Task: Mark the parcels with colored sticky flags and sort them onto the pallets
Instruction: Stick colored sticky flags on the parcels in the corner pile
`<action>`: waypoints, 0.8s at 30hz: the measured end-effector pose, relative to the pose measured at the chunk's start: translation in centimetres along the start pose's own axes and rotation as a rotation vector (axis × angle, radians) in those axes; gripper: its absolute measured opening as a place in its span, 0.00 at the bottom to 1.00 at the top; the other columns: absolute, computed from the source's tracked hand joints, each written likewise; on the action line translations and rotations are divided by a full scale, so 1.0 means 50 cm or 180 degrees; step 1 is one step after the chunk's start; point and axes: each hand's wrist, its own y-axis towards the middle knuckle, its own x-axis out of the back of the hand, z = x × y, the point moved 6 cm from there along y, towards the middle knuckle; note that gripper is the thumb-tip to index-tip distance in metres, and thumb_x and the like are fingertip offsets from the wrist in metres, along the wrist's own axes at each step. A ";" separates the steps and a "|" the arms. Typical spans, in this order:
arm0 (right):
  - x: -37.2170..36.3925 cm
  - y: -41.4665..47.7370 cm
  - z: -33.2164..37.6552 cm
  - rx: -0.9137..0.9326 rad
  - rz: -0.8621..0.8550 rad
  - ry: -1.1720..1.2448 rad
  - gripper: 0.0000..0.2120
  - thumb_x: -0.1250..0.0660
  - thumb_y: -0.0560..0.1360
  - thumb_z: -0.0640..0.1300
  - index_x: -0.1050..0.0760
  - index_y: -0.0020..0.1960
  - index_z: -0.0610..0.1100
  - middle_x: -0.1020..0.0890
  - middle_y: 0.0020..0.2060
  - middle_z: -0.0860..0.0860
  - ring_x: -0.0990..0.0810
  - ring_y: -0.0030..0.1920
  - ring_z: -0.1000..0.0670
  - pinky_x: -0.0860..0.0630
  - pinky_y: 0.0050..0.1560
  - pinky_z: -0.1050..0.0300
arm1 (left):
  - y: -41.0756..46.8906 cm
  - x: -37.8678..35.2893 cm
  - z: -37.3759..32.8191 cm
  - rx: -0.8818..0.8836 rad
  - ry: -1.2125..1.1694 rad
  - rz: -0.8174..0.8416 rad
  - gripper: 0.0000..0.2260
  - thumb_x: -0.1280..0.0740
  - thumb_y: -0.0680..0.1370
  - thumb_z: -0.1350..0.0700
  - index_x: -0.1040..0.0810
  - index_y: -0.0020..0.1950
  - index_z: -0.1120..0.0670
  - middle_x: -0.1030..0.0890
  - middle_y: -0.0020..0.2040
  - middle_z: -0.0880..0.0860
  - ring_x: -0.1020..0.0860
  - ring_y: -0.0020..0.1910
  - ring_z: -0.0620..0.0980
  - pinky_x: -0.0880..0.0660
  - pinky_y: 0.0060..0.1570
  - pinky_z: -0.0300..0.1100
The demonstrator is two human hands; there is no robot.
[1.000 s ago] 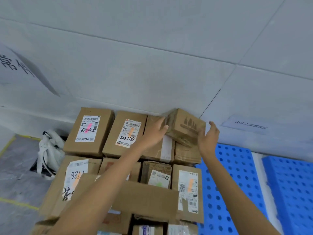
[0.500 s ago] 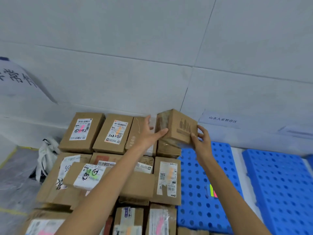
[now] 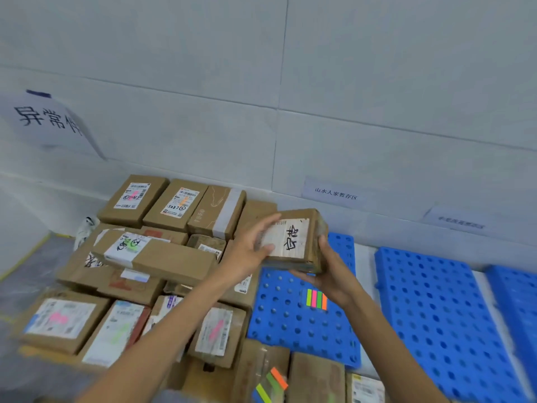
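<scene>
Holding the small parcel (image 3: 293,242) over the far left corner of the blue pallet (image 3: 290,330), the left hand (image 3: 251,253) grips its left end and the right hand (image 3: 334,276) cups it from under. Best to hold the label (image 3: 286,238) face up (I see no flag on it), then take one from the sticky flags (image 3: 316,299) lying on the pallet.

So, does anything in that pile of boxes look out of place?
One long box lies slantwise atop the pile, unlike the neat row by the wall. Sticky flags lie loose on the blue pallet.
</scene>
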 end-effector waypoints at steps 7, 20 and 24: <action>0.062 -0.071 -0.031 -0.0264 0.0110 0.0515 0.19 0.46 0.80 0.54 0.27 0.65 0.47 0.20 0.60 0.46 0.20 0.58 0.46 0.20 0.47 0.52 | -0.055 -0.058 0.020 0.1186 -0.1077 -0.0250 0.39 0.27 0.69 0.46 0.43 0.75 0.44 0.26 0.65 0.44 0.25 0.60 0.43 0.29 0.63 0.46; 0.123 -0.128 -0.028 0.0133 0.0018 -0.0094 0.28 0.37 0.73 0.59 0.37 0.69 0.50 0.22 0.52 0.46 0.16 0.45 0.47 0.21 0.45 0.46 | -0.116 -0.155 0.017 0.1496 -0.1657 -0.0265 0.17 0.30 0.73 0.52 0.35 0.56 0.49 0.26 0.61 0.57 0.22 0.57 0.52 0.20 0.47 0.49; 0.193 -0.149 -0.058 -0.0045 -0.0243 -0.0797 0.34 0.34 0.69 0.65 0.36 0.69 0.51 0.21 0.48 0.48 0.18 0.42 0.51 0.21 0.43 0.48 | -0.168 -0.209 0.065 0.1736 -0.0869 0.0410 0.22 0.39 0.72 0.35 0.33 0.56 0.50 0.29 0.64 0.53 0.27 0.63 0.50 0.26 0.61 0.50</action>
